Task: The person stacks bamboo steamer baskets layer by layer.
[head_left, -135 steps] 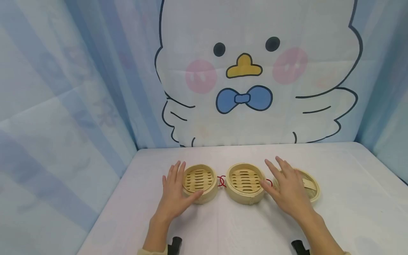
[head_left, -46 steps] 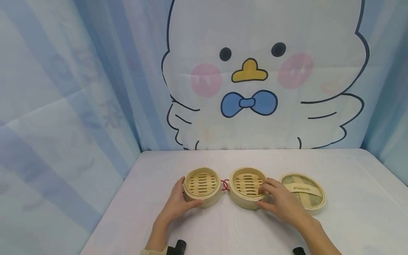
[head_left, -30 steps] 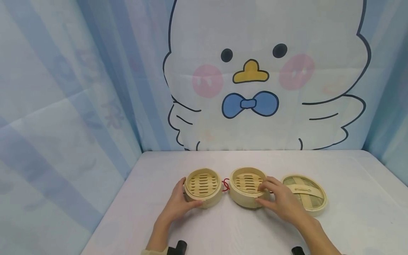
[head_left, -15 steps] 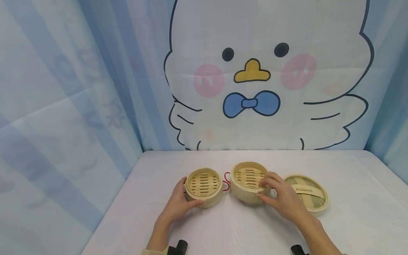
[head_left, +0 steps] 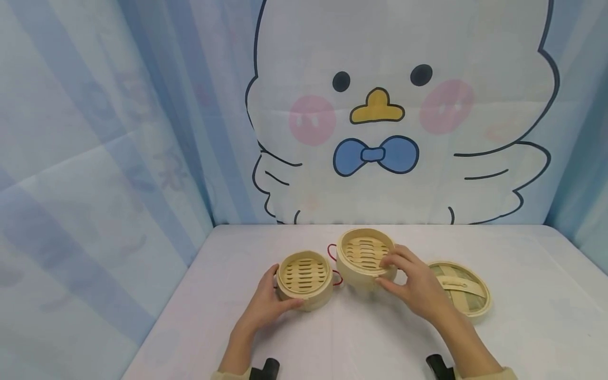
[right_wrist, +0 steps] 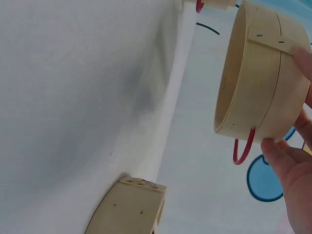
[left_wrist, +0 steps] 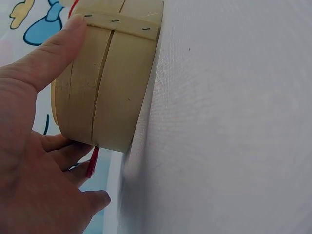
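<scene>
Two round bamboo steamer baskets with slatted floors and red side handles are in the head view. My left hand (head_left: 268, 298) holds the left steamer basket (head_left: 315, 302) on the table, thumb on its near wall and fingers round its far left side. In the left wrist view the thumb presses beside a stapled strip on that basket's wall (left_wrist: 112, 92). Raised off the table, the right steamer basket (head_left: 356, 276) is pinched at its right rim by my right hand (head_left: 418, 285). The right wrist view shows its open underside and wall (right_wrist: 261, 78).
A round bamboo steamer lid (head_left: 461, 295) with a strap handle lies on the white-covered table (head_left: 361, 343), right of the right hand. Behind the table hangs a curtain (head_left: 370, 195) with a cartoon bird; another curtain (head_left: 95, 158) borders the left side.
From open over the table, both hands came to grip the two baskets. Lately the right hand has lifted its basket up and slightly left, close behind the left one, which stays put.
</scene>
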The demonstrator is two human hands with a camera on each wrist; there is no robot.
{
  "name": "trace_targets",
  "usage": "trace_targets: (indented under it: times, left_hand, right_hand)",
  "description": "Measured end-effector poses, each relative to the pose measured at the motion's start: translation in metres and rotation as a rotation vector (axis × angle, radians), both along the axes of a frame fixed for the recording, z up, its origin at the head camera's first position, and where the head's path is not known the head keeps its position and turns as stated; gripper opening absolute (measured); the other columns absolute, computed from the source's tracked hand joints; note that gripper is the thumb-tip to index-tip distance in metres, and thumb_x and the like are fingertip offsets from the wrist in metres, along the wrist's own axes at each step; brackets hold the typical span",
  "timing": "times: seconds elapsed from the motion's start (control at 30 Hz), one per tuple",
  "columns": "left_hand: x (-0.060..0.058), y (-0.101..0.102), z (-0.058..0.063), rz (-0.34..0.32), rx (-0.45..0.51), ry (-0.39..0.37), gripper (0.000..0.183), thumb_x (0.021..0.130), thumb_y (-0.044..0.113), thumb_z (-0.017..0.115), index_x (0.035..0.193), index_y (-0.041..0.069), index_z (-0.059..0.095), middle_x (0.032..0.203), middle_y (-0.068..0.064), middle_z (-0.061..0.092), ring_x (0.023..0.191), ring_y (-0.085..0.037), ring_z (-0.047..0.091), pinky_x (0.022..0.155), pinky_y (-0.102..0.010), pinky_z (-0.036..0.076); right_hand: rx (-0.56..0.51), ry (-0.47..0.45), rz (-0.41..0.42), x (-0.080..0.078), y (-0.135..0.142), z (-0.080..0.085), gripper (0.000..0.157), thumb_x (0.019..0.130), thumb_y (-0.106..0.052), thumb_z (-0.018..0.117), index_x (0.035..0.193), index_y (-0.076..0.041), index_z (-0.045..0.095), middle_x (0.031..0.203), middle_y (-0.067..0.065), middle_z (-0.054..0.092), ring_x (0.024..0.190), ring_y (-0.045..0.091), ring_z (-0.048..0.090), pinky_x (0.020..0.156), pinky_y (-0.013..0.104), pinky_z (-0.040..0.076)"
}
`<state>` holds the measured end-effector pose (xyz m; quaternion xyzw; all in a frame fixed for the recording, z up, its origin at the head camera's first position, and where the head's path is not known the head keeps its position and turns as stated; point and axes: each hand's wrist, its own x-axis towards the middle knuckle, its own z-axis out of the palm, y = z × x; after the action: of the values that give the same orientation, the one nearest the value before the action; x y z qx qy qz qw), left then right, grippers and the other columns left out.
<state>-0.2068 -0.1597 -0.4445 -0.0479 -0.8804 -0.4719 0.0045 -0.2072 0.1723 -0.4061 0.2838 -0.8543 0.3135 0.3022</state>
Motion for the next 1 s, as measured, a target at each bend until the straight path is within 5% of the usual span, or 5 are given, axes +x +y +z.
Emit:
trace_targets:
  times: [0.37,0.7,1.0]
  left_hand:
    - [0.002,-0.002,0.0,0.001,0.019,-0.01,0.113,0.074,0.028,0.093,0.154,-0.008,0.022,0.156,-0.032,0.028,0.143,-0.047,0.029,0.115,-0.061,0.026]
    - [-0.001,-0.004,-0.002,-0.01,0.036,-0.016,0.114,0.074,0.029,0.092,0.155,-0.007,0.021,0.157,-0.031,0.027,0.143,-0.047,0.029,0.115,-0.06,0.025]
    - [-0.002,-0.004,-0.003,-0.011,0.043,-0.022,0.114,0.074,0.032,0.092,0.155,-0.007,0.022,0.157,-0.03,0.027,0.144,-0.045,0.027,0.115,-0.06,0.026]
  right_hand:
    - [-0.011,-0.048,0.02,-0.004,-0.019,0.014,0.033,0.073,-0.002,0.089,0.098,-0.012,0.069,0.11,-0.001,0.06,0.113,0.027,0.059,0.105,0.023,0.042]
    - [-0.046,-0.002,0.11,-0.014,-0.04,0.019,0.034,0.072,0.001,0.09,0.096,-0.009,0.068,0.108,0.0,0.061,0.108,0.023,0.059,0.102,0.01,0.037]
    - [-0.027,-0.036,0.113,-0.017,-0.052,0.022,0.032,0.074,-0.002,0.089,0.096,-0.01,0.067,0.11,0.0,0.059,0.106,0.022,0.059,0.091,0.041,0.055]
